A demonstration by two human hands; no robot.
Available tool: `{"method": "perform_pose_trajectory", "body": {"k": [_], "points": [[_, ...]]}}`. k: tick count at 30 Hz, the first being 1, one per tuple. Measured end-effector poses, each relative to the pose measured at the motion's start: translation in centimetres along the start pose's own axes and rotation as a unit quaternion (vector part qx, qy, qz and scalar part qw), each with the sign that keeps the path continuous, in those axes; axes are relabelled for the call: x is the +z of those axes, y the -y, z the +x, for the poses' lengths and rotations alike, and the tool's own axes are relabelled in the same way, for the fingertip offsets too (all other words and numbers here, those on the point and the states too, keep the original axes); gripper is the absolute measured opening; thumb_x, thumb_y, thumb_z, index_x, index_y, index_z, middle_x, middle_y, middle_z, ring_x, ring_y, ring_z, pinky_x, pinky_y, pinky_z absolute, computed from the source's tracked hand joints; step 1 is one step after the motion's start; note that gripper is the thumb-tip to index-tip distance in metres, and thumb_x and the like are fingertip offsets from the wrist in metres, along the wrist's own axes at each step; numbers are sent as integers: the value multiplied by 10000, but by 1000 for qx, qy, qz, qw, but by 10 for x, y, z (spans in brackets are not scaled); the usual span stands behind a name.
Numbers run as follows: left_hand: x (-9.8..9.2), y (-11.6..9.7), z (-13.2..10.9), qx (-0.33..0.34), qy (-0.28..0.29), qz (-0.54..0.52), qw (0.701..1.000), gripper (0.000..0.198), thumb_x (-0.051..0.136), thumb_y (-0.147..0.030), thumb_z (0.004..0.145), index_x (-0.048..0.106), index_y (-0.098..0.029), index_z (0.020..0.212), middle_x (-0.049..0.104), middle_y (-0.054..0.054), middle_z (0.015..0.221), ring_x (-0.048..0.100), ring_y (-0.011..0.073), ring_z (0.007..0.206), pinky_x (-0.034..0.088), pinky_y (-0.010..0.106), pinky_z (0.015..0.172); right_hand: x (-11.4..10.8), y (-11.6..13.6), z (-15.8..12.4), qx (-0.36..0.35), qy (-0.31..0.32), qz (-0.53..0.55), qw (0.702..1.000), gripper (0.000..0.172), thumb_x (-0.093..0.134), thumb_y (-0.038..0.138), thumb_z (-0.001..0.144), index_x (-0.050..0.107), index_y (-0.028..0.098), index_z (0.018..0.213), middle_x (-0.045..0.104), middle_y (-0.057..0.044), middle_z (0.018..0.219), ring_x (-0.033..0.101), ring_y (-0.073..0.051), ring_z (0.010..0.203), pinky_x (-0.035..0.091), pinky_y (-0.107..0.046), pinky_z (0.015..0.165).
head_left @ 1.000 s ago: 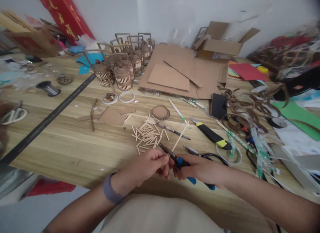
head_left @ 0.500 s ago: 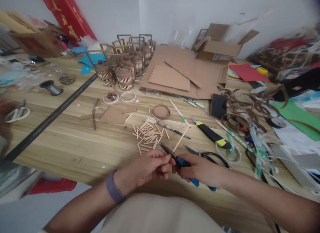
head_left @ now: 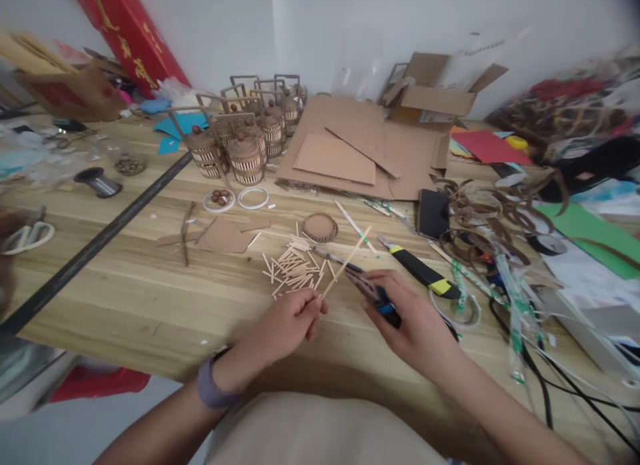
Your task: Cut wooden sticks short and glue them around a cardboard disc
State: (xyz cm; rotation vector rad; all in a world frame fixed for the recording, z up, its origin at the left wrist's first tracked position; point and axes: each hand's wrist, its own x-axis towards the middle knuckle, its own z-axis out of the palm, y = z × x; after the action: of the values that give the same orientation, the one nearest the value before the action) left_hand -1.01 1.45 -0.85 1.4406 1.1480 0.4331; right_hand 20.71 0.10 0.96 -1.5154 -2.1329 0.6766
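Observation:
My left hand (head_left: 293, 324) is closed in a pinch round the lower end of a thin wooden stick (head_left: 350, 260), which slants up to the right. My right hand (head_left: 417, 322) grips a pair of pliers (head_left: 373, 293) with blue and black handles, their dark jaws pointing up and left. The jaws are beside the stick, apart from my left fingers. Just beyond my left hand lies a heap of short cut sticks (head_left: 295, 262). A pen (head_left: 333, 257) lies partly behind the held stick, near a round cardboard disc with a dark ridged rim (head_left: 320, 227).
Several small lidded baskets (head_left: 247, 162) with tall handles stand at the back beside cardboard sheets (head_left: 335, 158). To the right lie a utility knife (head_left: 420, 268), a phone (head_left: 433, 212) and curled brown strips (head_left: 475, 208). White-handled scissors (head_left: 30, 237) are at far left.
My hands have moved apart; the pliers have come away to the right of my left fingers. The held stick has swung upward, and the left hand has shifted left.

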Motion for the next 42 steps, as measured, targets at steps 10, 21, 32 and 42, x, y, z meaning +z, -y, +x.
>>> {"method": "perform_pose_trajectory", "body": {"k": [10,21,32,42], "points": [[18,5,5,110,-105,225,962,235,396,-117,880,615,-202,904,668,79,835,614,240,839,435,346,814,42,-2,12,-33,-44,-177,983,114,482,259,921,551,170,908,595,-114,874,567,-264,777,420,-338,671],[27,3,8,53,-110,313,942,275,347,-156,914,621,-163,891,677,166,829,647,307,797,444,417,769,50,-1,18,34,-76,-208,975,41,491,166,851,528,185,848,608,-115,870,574,-254,756,395,-323,652],[6,11,23,-6,56,-149,987,473,516,-645,807,553,-174,816,718,100,815,690,224,772,440,270,594,11,6,18,-6,63,61,996,165,472,209,879,607,194,972,711,-61,887,659,-206,808,475,-284,705],[9,11,24,-20,122,-145,982,464,575,-632,781,595,-173,844,732,86,821,700,220,780,441,282,620,11,3,21,-41,129,94,986,607,502,78,779,472,202,1372,633,-101,1302,597,-240,1186,481,-378,961]]}}
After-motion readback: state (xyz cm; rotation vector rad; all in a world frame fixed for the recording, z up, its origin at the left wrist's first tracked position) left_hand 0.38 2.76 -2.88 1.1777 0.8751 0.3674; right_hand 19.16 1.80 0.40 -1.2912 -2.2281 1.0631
